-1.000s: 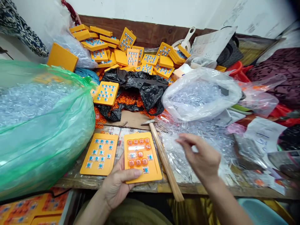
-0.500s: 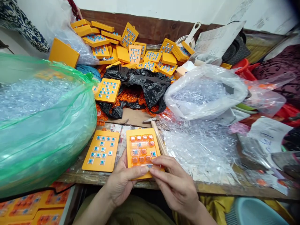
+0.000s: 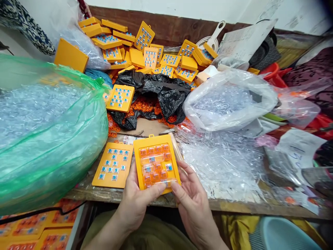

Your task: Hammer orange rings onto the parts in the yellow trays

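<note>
Gripping the lower-centre yellow panel (image 3: 153, 140) with left hand (image 3: 136, 194) and right hand (image 3: 191, 194), we're mostly capped; one blue switch (image 3: 169, 167) looks bare.

No whole word, brand or label can be read with certainty. On the crumpled white paper (image 3: 291, 161) at the right of the bench (image 3: 241, 205), dark handwriting (image 3: 296, 152) is seen at a slant; strokes like the digits 5 and 1 are made out, but the full number cannot be settled. On the pale sheet (image 3: 241, 43) tilted at the back right, faint lines of writing or print are shown, too blurred to be read. By the held yellow panel (image 3: 159, 157), a strip of printed paper (image 3: 128, 139) is glimpsed, its print illegible.
</note>
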`<state>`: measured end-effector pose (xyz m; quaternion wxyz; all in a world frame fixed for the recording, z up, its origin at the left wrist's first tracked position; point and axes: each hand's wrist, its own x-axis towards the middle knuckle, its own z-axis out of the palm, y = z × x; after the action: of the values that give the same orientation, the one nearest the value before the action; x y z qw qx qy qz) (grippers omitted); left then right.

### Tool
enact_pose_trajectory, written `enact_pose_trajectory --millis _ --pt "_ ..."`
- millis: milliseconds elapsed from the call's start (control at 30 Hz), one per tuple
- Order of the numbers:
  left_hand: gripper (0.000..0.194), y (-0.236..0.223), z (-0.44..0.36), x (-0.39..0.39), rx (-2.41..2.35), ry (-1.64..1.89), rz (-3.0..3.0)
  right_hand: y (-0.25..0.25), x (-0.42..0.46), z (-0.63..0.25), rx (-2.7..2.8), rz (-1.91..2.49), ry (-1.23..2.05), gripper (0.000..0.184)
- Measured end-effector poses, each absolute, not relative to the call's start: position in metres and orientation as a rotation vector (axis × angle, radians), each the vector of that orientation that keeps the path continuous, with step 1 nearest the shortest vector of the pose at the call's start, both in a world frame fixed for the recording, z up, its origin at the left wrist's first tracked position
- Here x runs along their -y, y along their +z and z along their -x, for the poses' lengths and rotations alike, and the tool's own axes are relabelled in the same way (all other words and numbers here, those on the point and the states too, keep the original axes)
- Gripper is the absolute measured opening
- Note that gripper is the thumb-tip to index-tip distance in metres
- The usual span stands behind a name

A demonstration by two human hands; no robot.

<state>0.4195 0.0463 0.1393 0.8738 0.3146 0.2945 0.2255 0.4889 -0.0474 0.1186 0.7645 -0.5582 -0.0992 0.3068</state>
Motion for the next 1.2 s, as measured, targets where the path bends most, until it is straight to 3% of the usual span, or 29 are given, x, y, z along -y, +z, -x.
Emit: enact_pose_trajectory --millis 133,267,333,400,433,600,867,1100,1200 --pt "0.073 0.137 -0.420 -0.045 -0.676 0.522 -0.694 0.106 0.049 -0.492 0.374 1.206 0.642 0.044" --pt "0.081 0.138 -0.419 -0.051 -0.675 0.494 -0.702 0.114 0.050 -0.541 0.695 1.464 0.586 0.042" --pt "0.087 0.138 -0.419 -0.052 -0.686 0.458 -0.705 0.133 0.043 -0.589 0.880 1.751 0.278 0.034" --pt "0.092 0.137 -0.418 -0.052 -0.695 0.425 -0.695 0.154 0.029 -0.643 0.912 2.245 -0.273 0.028" --pt "0.094 0.136 -0.418 -0.052 -0.697 0.413 -0.687 0.162 0.021 -0.669 0.904 2.344 -0.329 0.027" --pt "0.097 0.134 -0.414 -0.051 -0.696 0.363 -0.659 0.163 -0.011 -0.748 0.901 2.652 -0.208 0.024" --pt "0.095 0.133 -0.410 -0.060 -0.698 0.352 -0.615 0.153 -0.004 -0.756 0.835 2.715 -0.209 0.042" --pt "0.088 0.131 -0.410 -0.056 -0.656 0.292 -0.605 0.162 -0.019 -0.762 0.753 2.873 -0.156 0.029" --pt "0.088 0.130 -0.408 -0.056 -0.675 0.307 -0.596 0.166 -0.026 -0.762 0.746 2.898 -0.168 0.053"
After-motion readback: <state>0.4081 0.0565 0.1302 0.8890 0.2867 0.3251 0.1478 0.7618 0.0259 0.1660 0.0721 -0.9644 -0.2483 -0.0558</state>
